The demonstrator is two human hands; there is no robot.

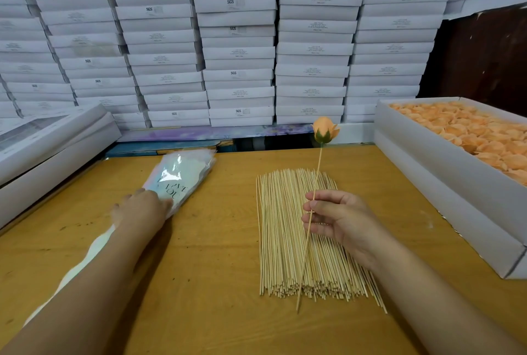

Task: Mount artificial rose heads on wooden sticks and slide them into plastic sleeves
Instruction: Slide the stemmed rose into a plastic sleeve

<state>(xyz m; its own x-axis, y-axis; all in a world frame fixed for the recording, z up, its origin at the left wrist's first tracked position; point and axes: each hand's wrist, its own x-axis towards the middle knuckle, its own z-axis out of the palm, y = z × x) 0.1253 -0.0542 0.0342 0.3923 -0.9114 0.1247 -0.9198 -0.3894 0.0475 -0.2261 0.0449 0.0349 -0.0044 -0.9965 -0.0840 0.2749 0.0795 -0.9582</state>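
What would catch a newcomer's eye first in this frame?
The orange rose on a stick, pinched upright in the right hand above a pile of sticks mid-table. To the right, an open white box full of orange rose heads; to the left, the left hand rests on shiny plastic sleeves.

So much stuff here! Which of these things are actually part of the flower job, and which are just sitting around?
Part of the job:
- rose on a stick, pinched by the right hand
- plastic sleeves, under the left hand
- pile of wooden sticks
- box of orange rose heads

Just lying about:
- wall of stacked white boxes
- flat white boxes at the left
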